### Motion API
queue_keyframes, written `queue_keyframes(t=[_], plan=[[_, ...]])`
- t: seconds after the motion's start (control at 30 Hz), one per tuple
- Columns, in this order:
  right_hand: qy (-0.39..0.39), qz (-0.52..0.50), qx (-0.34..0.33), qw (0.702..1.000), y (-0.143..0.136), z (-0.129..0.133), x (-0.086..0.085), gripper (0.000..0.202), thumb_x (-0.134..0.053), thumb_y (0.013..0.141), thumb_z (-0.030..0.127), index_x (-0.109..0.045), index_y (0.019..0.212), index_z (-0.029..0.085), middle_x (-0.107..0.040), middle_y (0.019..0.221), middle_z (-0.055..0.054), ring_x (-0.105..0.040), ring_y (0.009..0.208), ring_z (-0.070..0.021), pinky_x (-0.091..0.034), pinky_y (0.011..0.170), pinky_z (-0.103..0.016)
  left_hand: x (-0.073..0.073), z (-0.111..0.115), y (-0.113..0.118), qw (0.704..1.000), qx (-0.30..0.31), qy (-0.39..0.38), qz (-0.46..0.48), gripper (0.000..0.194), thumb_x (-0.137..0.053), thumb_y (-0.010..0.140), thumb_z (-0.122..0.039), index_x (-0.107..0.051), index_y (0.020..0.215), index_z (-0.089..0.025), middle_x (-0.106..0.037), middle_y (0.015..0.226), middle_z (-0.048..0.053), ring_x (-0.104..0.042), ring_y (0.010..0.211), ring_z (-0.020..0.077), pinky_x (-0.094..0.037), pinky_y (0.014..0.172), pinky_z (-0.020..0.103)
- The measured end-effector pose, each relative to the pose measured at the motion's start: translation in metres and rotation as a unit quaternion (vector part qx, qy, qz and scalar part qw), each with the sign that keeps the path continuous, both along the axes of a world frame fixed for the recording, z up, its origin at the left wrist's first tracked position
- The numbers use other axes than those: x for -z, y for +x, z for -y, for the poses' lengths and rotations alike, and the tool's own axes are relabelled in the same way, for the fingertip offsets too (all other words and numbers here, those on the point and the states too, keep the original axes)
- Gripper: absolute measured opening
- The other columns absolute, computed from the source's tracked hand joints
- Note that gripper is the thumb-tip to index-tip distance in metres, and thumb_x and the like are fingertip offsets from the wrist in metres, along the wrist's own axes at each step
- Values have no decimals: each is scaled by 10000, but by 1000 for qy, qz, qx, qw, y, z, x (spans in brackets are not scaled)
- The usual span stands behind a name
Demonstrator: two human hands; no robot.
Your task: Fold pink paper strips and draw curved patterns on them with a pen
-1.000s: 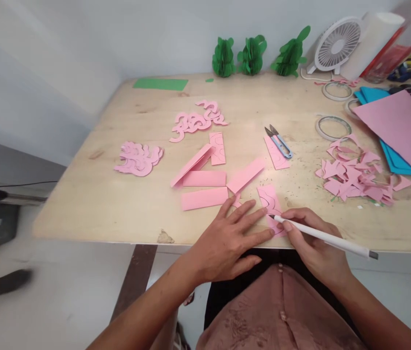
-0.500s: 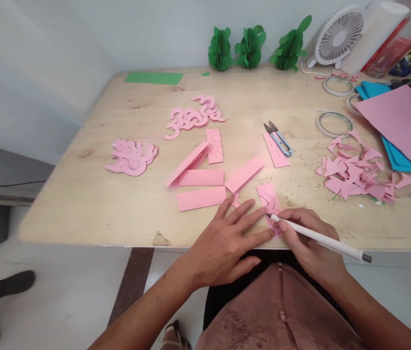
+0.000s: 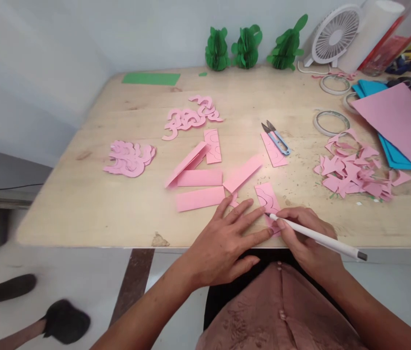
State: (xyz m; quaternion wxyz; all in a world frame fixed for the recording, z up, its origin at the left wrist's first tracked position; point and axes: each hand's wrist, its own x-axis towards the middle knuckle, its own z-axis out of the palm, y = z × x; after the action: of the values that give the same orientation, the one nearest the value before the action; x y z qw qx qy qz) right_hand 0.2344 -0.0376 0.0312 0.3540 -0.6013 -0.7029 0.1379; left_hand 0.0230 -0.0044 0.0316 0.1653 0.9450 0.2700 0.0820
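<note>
My right hand [image 3: 309,238] is closed round a white pen [image 3: 322,237], its dark tip down on a pink paper strip [image 3: 268,197] marked with curved lines. Fingers spread, my left hand [image 3: 229,238] lies flat at the table's front edge, two fingertips on or beside that strip. A small curved pink piece [image 3: 233,199] shows partly from under the left fingers. Just beyond that hand are plain pink strips [image 3: 200,198] and a folded pink paper [image 3: 188,164]. Thread snips [image 3: 277,138] rest on another marked strip [image 3: 274,154].
Curved pink cutouts [image 3: 191,118] and a stacked pile [image 3: 129,158] lie left. Pink scraps [image 3: 360,170], tape rolls [image 3: 332,122] and pink and blue sheets [image 3: 398,121] are right. Green paper figures [image 3: 246,47] and a fan [image 3: 336,36] stand behind. Another person's feet [image 3: 67,321] show lower left.
My hands and the pen hold nearly the same place on the strip. The view has shifted slightly. At the lower left, the other person's feet have moved further into view.
</note>
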Motion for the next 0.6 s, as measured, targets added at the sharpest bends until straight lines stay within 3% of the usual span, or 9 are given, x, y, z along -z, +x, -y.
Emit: queue_keyframes(t=[0.6], plan=[[26,4,-15,1000,1,-1,0,66,-564,902,231,-626,880,227,-715,795,0,-670,736,-148,-501,686,-286,0,-1,0,1000,4,3,2,484,-482,953,-448,-446,1422,-332,-365,1553,33,-259,1461,294,-99,1200,585]])
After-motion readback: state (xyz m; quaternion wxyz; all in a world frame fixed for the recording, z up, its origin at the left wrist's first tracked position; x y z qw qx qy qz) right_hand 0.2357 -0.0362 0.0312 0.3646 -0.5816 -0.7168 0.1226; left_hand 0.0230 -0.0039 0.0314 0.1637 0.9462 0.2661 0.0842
